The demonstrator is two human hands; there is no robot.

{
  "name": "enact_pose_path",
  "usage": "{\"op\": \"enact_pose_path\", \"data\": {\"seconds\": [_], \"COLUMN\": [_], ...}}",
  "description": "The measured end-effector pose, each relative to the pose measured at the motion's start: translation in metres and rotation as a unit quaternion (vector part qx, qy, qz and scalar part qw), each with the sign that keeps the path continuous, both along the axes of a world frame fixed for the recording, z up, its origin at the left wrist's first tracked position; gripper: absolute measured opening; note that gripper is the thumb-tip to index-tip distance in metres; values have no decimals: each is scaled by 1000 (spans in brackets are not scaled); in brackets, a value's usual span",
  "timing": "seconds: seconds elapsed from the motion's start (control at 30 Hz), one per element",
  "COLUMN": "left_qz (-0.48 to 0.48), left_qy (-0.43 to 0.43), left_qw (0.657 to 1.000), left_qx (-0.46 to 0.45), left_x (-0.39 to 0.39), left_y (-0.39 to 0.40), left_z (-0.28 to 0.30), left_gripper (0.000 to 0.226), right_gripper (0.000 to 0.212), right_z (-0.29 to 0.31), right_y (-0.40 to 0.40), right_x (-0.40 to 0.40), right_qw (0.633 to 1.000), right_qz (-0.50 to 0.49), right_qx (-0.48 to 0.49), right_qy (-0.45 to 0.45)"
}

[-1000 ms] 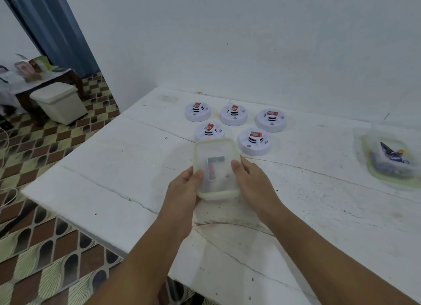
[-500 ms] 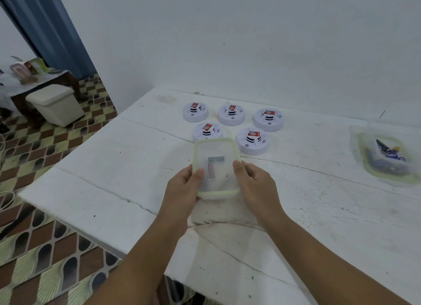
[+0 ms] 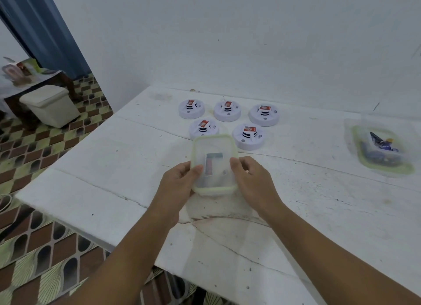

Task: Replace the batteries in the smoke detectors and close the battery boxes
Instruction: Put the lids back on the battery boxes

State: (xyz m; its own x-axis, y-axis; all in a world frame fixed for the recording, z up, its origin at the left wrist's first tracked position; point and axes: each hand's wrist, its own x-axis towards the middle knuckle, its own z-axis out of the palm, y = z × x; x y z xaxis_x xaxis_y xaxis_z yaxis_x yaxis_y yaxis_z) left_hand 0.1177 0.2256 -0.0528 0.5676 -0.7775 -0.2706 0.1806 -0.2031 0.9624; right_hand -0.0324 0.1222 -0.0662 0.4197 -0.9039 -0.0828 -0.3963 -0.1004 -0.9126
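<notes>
Gripping a small clear plastic box (image 3: 214,163) by its two long sides, both hands meet over the white table (image 3: 114,163) in the head view. The left hand (image 3: 176,184) curls round the left wall with its thumb on the pale green rim; the right hand (image 3: 252,181) does likewise on the right wall, thumb on the rim. Inside the box lie a few batteries (image 3: 210,164), red and grey, blurred through the lid. Just beyond it stand five white round smoke detectors (image 3: 249,136), three in a far row and two nearer, each bearing a red-labelled battery on top; the nearest left one sits just beside the box's far edge. Well apart at the right lies a second clear container (image 3: 382,152) holding dark blue items. A cream bin (image 3: 51,105) stands on the patterned floor.
</notes>
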Motion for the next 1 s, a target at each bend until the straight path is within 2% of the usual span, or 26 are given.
{"op": "enact_pose_path", "data": {"seconds": [0.1, 0.23, 0.43, 0.53, 0.63, 0.77, 1.0], "left_qz": [-81, -167, -242, -284, -273, -231, -203], "left_qy": [-53, -89, -94, -101, -97, -97, -131], "left_qw": [994, 973, 957, 947, 952, 966, 970], "left_qx": [58, 133, 128, 115, 96, 63, 16], "left_x": [13, 17, -28, -55, -76, -91, -95], "left_y": [-3, -18, -61, -88, -111, -141, -198], "left_z": [9, 19, 21, 19, 17, 9, -3], "left_gripper": [21, 22, 23, 32, 35, 33, 37], "right_gripper": [23, 22, 23, 30, 35, 34, 26], "right_z": [-1, 1, 2, 4, 6, 2, -7], "right_y": [3, -4, -25, -34, -43, -57, -101], "right_x": [-7, -31, -85, -106, -121, -127, -117], "right_qw": [1000, 999, 992, 985, 980, 970, 956], "right_qz": [-16, -46, -123, -170, -197, -226, -268], "right_qx": [2, 21, 17, -4, -9, 3, -11], "right_qy": [-5, -16, -23, -30, -35, -88, -115]}}
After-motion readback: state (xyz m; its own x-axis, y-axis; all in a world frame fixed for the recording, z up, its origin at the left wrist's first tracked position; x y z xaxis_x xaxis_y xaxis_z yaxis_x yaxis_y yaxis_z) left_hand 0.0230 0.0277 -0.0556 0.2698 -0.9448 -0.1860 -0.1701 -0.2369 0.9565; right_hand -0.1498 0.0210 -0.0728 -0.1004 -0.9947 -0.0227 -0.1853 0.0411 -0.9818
